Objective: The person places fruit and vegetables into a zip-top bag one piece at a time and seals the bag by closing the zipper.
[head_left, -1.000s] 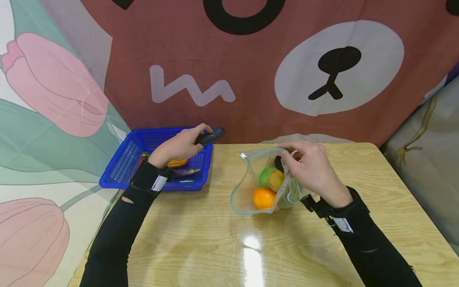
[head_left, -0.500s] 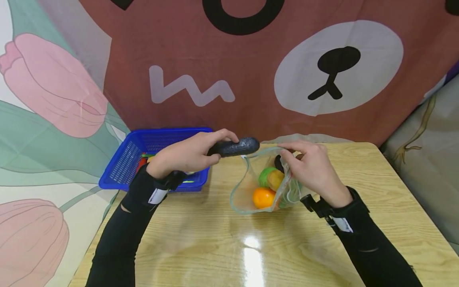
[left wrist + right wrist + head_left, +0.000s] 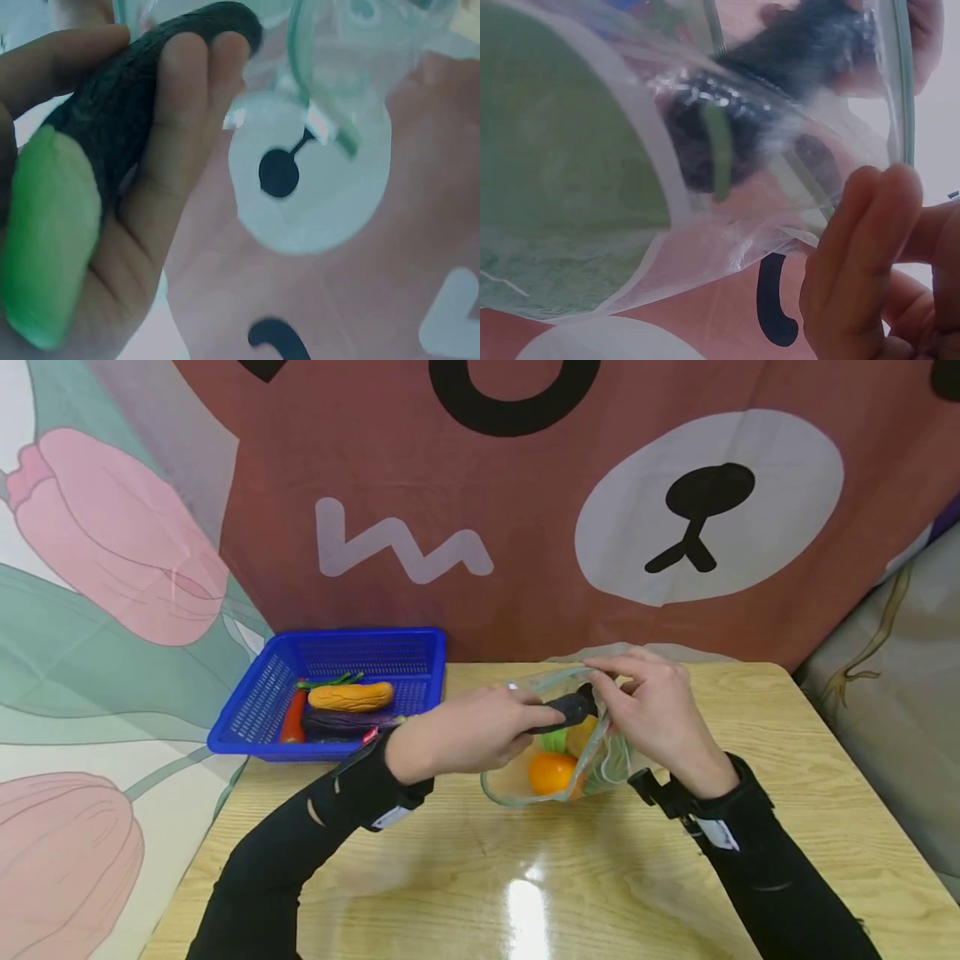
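My left hand grips a dark green cucumber and holds its far end inside the mouth of a clear zip bag. In the left wrist view, the cucumber has bumpy skin and a pale green end near the palm. My right hand pinches the bag's upper right edge between thumb and fingers, so the mouth gapes leftward. Inside the bag lie an orange, a green round item, a yellow-brown fruit and a dark item, partly hidden by the cucumber.
A blue slotted basket stands at the back left of the wooden table. It contains a carrot, a yellow-orange ridged vegetable and an eggplant. A printed cloth hangs right behind the table.
My left hand has carried the cucumber rightward from above the basket into the bag's mouth. My right hand keeps its grip on the bag's edge in nearly the same place.
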`<state>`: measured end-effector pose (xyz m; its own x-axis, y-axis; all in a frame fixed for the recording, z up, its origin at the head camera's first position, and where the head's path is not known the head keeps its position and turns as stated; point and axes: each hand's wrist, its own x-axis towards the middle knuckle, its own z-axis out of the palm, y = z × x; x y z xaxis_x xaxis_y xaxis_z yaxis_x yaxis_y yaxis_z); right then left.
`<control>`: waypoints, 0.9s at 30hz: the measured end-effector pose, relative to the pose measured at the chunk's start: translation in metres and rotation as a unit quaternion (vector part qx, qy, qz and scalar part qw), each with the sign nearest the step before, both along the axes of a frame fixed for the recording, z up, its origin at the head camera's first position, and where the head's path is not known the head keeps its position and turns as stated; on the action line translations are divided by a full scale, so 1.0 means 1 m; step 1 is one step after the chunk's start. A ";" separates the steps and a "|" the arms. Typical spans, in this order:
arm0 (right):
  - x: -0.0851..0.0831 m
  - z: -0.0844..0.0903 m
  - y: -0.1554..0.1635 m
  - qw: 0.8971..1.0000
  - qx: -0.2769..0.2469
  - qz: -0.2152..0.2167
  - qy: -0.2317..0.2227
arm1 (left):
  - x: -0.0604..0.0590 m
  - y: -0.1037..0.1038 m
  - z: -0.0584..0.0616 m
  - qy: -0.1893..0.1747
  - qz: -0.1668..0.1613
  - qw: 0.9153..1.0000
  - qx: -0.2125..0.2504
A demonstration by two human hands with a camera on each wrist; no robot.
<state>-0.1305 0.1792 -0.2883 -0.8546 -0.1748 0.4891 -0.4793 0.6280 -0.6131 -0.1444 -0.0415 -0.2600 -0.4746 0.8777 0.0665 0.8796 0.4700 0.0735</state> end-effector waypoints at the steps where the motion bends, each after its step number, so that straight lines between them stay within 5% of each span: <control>1: 0.000 0.000 0.000 1.000 0.000 0.001 0.001 | 0.001 0.005 -0.003 0.015 0.010 1.000 -0.018; 6: 0.000 0.002 -0.002 1.000 -0.007 0.004 0.003 | 0.002 0.026 -0.016 0.064 0.021 0.995 -0.068; 14: 0.001 0.001 -0.003 1.000 -0.017 0.009 0.002 | -0.011 0.049 -0.035 0.027 0.019 0.996 -0.082; 20: 0.001 0.001 -0.002 1.000 -0.015 0.006 0.010 | -0.028 0.057 -0.046 0.058 0.020 0.997 -0.053; 27: 0.000 0.001 0.000 1.000 -0.016 0.005 0.025 | -0.030 0.063 -0.050 0.086 0.018 0.996 -0.031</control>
<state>-0.1305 0.1788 -0.2870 -0.8265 -0.1675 0.5374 -0.5171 0.6032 -0.6073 -0.1745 0.0215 -0.3100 -0.4922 0.8652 0.0951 0.8591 0.5005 -0.1067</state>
